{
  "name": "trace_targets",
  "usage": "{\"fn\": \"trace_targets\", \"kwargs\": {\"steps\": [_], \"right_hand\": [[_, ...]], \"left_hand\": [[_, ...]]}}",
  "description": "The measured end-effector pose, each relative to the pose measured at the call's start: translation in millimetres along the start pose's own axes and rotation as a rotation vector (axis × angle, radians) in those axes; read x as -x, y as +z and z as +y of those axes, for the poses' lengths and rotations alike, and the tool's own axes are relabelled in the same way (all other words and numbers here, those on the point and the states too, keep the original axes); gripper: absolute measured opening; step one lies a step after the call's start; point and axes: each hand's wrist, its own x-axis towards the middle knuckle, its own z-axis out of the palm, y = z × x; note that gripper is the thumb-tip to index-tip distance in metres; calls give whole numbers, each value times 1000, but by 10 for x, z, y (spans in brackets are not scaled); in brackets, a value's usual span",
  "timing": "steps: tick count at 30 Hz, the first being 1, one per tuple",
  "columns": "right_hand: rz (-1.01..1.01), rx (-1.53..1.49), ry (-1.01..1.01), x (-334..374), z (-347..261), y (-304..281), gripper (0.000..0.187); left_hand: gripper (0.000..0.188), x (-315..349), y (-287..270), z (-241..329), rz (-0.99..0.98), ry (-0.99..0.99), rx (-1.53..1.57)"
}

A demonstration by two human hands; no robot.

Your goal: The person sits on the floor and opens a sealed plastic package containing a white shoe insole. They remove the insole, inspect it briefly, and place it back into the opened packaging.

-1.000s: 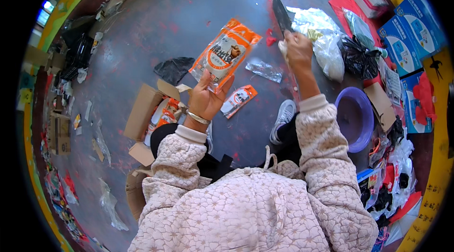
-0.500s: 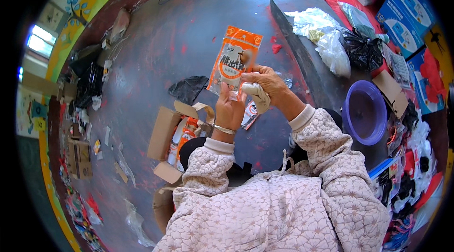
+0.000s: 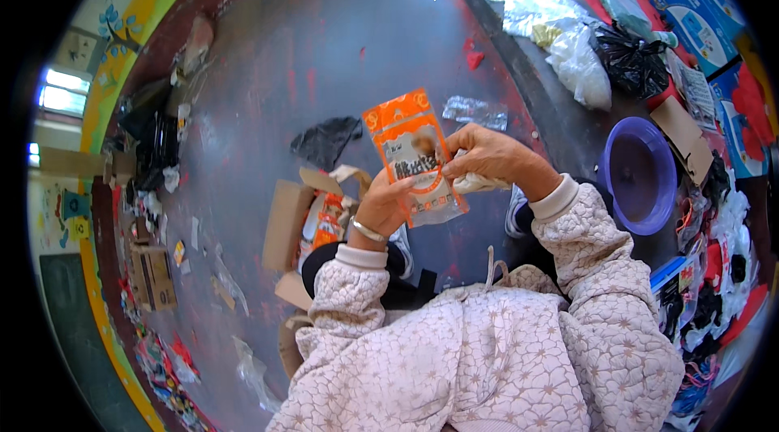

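An orange plastic pouch [image 3: 398, 114] with a see-through lower part is held up in front of me, its top tilted to the left. My left hand [image 3: 383, 206] grips it at the lower left edge, thumb across the front. My right hand [image 3: 497, 158] is closed around a crumpled beige cloth [image 3: 480, 183] and meets the pouch's right edge. Whether its fingers also pinch the pouch is hard to see. Beside my left wrist, an open cardboard box [image 3: 284, 221] holds several similar orange pouches [image 3: 328, 221].
A black plastic bag [image 3: 326, 142] and a clear plastic wrapper [image 3: 477, 112] lie on the floor beyond my hands. On the right stands a purple basin [image 3: 641, 176], with white bags [image 3: 568, 51], a black bag [image 3: 629, 63] and blue boxes [image 3: 696, 18] around it. Scraps litter the left side.
Both hands have come lower and nearer to me with the pouch, which now leans left. My right hand and the cloth have shifted along its right edge. The view has shifted slightly.
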Motion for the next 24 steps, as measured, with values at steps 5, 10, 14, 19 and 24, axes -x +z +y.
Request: {"fn": "trace_targets", "kwargs": {"steps": [5, 10, 14, 19, 24], "right_hand": [[40, 50, 106, -1, 136, -19, 18], [35, 129, 136, -9, 220, -20, 21], [79, 77, 275, -26, 153, -6, 25], [93, 28, 286, -123, 307, 2, 22], [112, -15, 299, -172, 332, 12, 17]], "left_hand": [[39, 42, -75, -108, 115, -70, 36], [35, 8, -99, -198, 195, -98, 17], [36, 61, -149, -241, 209, -87, 84], [36, 42, -135, -294, 309, -73, 82], [35, 57, -84, -233, 279, -66, 153]]}}
